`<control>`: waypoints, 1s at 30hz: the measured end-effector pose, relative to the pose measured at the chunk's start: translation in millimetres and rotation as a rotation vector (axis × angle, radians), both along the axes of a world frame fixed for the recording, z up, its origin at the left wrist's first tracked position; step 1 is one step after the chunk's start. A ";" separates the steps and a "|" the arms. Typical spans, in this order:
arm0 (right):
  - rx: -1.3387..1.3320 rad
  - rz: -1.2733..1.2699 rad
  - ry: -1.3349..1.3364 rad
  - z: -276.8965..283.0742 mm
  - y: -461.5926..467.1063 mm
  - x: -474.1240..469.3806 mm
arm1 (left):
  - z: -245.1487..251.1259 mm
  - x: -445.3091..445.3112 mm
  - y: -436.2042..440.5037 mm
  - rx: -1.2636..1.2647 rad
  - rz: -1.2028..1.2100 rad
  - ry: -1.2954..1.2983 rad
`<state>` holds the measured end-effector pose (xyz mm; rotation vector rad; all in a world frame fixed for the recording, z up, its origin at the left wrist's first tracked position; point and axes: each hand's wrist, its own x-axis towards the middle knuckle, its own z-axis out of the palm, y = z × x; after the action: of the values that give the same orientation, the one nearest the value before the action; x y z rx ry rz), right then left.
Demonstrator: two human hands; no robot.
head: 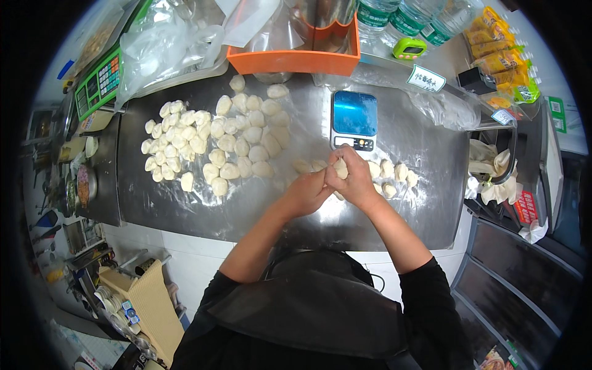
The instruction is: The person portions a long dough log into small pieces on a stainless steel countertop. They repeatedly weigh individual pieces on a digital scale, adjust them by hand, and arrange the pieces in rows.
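Observation:
Both hands meet around a small piece of pale dough [341, 169], just in front of a digital kitchen scale [355, 115]. My right hand [355, 178] curls around the dough. The fingers of my left hand [307, 188] press against it from the left, partly hidden behind the right hand. To the right lie several small dough pieces [400, 172]. Some more dough [303, 166] shows left of the hands. Rounded, floured dough balls [252, 134] spread over the middle left of the steel table [185, 217]. Farther left sits a tight cluster of smaller dough pieces [171, 138].
Along the back edge stand an orange box [291, 62], plastic bags [157, 60], and water bottles [377, 18] beside a green timer [409, 48]. A green scale with a keypad [99, 83] is at the back left. Cloths [502, 171] hang at right.

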<state>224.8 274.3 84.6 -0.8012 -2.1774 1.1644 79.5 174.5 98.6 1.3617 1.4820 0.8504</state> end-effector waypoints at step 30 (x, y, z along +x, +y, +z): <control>0.093 -0.420 -0.512 -62.7 160.3 4.5 | -51.3 -15.0 -87.9 -0.239 0.084 -0.063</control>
<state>229.3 434.6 21.9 -1.5579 -2.2622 0.6911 64.5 86.6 47.4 1.0941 1.5465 0.7352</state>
